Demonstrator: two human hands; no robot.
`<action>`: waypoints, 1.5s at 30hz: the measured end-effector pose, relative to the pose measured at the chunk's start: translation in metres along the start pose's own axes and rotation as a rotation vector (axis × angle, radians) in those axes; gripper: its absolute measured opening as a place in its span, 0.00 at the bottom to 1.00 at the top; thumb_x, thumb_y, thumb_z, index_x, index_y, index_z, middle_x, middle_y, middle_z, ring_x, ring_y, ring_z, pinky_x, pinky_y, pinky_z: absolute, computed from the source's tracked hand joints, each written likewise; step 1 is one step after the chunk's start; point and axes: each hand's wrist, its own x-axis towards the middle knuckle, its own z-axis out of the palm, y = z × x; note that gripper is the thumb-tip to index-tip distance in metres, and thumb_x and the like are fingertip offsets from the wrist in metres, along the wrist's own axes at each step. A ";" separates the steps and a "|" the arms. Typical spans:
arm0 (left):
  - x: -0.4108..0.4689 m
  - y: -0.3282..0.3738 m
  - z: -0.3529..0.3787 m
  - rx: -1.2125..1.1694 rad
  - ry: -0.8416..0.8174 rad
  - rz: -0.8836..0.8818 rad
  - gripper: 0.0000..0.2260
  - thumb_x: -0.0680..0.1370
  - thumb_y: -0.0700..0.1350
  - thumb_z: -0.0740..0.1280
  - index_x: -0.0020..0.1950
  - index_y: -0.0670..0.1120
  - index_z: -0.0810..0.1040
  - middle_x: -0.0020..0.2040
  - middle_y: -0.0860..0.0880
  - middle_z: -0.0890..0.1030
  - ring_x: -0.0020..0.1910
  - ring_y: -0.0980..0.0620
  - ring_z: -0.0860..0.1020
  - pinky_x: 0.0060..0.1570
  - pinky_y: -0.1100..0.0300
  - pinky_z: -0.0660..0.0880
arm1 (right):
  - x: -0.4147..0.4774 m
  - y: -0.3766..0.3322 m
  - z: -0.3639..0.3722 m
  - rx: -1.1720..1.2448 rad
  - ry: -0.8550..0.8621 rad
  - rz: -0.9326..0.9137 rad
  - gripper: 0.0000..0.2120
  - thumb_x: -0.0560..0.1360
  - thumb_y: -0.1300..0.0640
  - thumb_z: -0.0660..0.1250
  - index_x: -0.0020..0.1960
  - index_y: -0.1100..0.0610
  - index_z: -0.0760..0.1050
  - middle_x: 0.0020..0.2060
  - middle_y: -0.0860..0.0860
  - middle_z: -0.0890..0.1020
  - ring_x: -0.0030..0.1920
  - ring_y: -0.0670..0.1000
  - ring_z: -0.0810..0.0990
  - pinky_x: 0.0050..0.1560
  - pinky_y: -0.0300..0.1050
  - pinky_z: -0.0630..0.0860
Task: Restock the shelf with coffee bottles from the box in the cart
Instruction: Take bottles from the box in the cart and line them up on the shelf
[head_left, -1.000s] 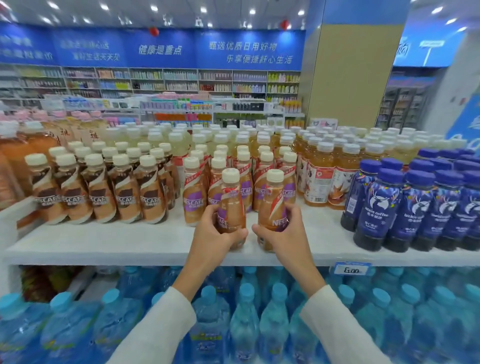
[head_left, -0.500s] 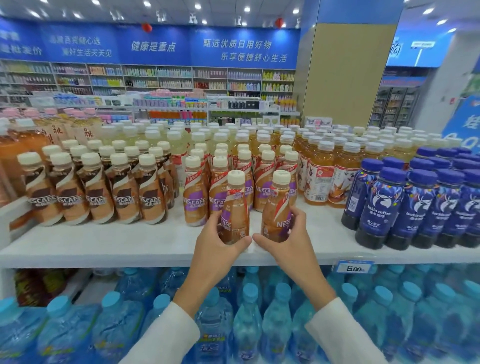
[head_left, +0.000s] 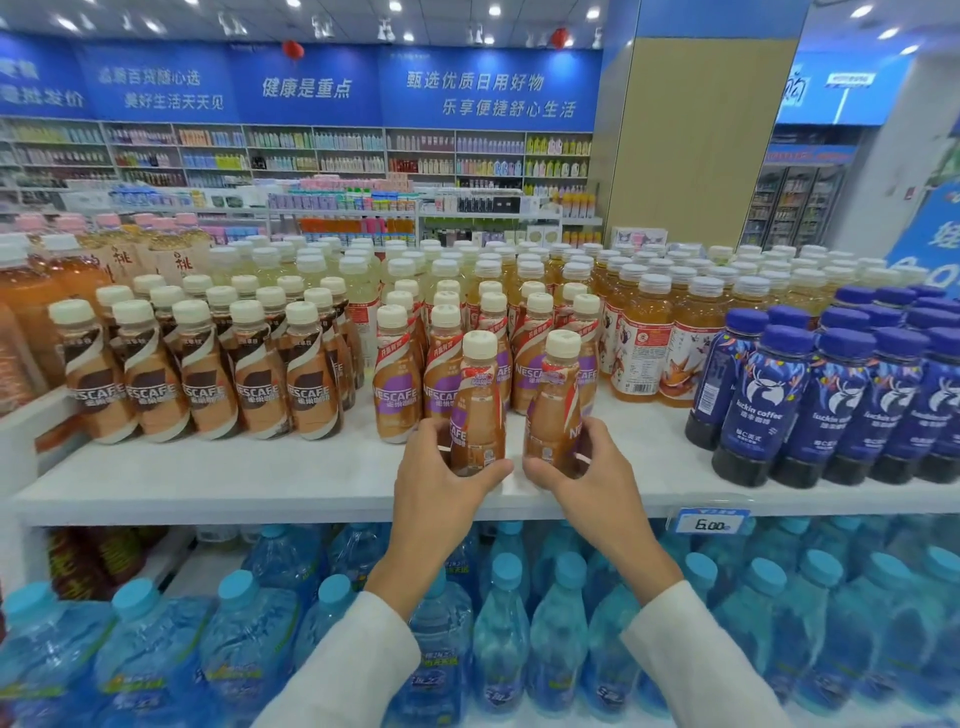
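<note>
Two Nescafe coffee bottles with cream caps and purple-and-red labels stand upright near the front of the white shelf (head_left: 260, 478). My left hand (head_left: 441, 478) grips the base of the left bottle (head_left: 478, 400). My right hand (head_left: 592, 467) grips the base of the right bottle (head_left: 553, 400). Both bottles stand just in front of a group of matching purple-label Nescafe bottles (head_left: 441, 364). The cart and its box are out of view.
Brown-label Nescafe bottles (head_left: 208, 374) fill the shelf to the left. Orange tea bottles (head_left: 654, 332) and dark blue Luckin coffee bottles (head_left: 831, 400) stand to the right. Blue-capped water bottles (head_left: 498, 623) pack the lower shelf. A price tag (head_left: 711, 522) hangs on the shelf edge.
Both hands have pushed the two bottles a little further back on the shelf, closer to the matching row, and the left bottle now stands straighter. The view has drifted slightly.
</note>
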 end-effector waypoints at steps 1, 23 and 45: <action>0.001 -0.001 0.000 -0.002 -0.010 0.001 0.30 0.66 0.60 0.80 0.60 0.59 0.68 0.56 0.56 0.78 0.52 0.59 0.79 0.51 0.60 0.79 | 0.001 -0.001 -0.002 0.012 -0.042 -0.008 0.31 0.72 0.50 0.77 0.69 0.46 0.67 0.62 0.43 0.79 0.61 0.45 0.78 0.64 0.45 0.76; 0.010 -0.007 -0.008 -0.066 -0.156 0.017 0.26 0.69 0.51 0.81 0.63 0.55 0.74 0.60 0.54 0.78 0.54 0.59 0.80 0.57 0.59 0.79 | 0.007 -0.002 -0.017 0.072 -0.240 -0.031 0.24 0.77 0.63 0.72 0.63 0.42 0.66 0.56 0.36 0.76 0.58 0.38 0.78 0.65 0.42 0.75; 0.004 -0.002 0.009 -0.080 -0.037 0.022 0.31 0.70 0.51 0.80 0.71 0.51 0.75 0.60 0.53 0.78 0.53 0.57 0.81 0.53 0.63 0.79 | -0.001 0.004 -0.008 0.102 0.006 -0.122 0.28 0.68 0.54 0.81 0.63 0.46 0.72 0.54 0.39 0.80 0.54 0.35 0.79 0.50 0.29 0.77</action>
